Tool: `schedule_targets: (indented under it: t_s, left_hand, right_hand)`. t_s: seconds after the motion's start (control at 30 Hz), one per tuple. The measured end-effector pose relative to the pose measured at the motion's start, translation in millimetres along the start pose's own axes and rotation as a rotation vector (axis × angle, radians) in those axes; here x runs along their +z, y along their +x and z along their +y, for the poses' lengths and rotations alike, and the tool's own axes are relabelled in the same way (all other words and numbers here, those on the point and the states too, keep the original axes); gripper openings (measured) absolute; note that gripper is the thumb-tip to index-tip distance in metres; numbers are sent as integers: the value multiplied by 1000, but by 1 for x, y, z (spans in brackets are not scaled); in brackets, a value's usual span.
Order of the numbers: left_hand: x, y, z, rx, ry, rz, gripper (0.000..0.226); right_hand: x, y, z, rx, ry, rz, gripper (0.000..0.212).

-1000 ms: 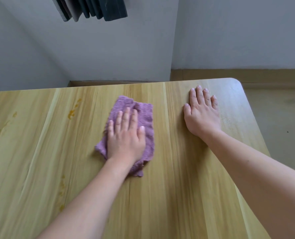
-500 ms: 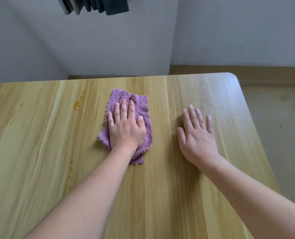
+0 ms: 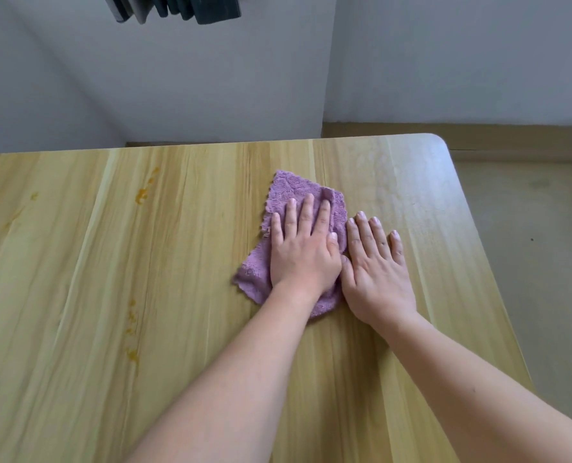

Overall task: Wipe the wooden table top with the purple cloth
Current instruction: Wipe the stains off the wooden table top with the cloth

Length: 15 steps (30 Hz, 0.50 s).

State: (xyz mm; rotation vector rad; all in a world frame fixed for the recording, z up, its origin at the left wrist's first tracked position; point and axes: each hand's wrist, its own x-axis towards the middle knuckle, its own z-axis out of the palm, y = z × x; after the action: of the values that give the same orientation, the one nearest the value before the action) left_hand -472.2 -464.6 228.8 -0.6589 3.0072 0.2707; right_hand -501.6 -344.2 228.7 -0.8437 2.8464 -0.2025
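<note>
Purple cloth (image 3: pixel 298 195), fluffy, rumpled, scallop-edged, is pressed flat under the spread left hand (image 3: pixel 303 252) on the wooden table top (image 3: pixel 177 329), shifted rightward against the flat, empty right hand (image 3: pixel 376 265)

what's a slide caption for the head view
Left hand presses purple cloth flat on wooden table; right hand alongside.

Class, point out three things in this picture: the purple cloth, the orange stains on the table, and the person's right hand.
Purple terry cloth (image 3: pixel 289 190): head view, bare far end beyond the fingertips.
Orange stain on the wooden table (image 3: pixel 141 195): head view, largest blotch.
Right hand (image 3: pixel 376 272): head view, back of the hand.
</note>
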Motion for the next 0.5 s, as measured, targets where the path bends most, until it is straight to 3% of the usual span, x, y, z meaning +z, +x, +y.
schedule_targets:
  t_s: [0.13, 0.3, 0.4, 0.5]
  left_hand:
    - [-7, -5, -57, 2, 22, -4, 59]
    - [-14, -29, -128, -318, 8, 29, 59]
    - [-9, -30, -107, -498, -38, 94, 59]
    - [-4, -36, -63, -469, -46, 117, 63]
  right_hand:
    - [1, 0, -1, -5, -21, -1, 66]
    - [0, -2, 0, -8, -7, -13, 65]
    - [1, -2, 2, -7, -4, -8, 65]
    - [0, -1, 2, -8, -4, -6, 66]
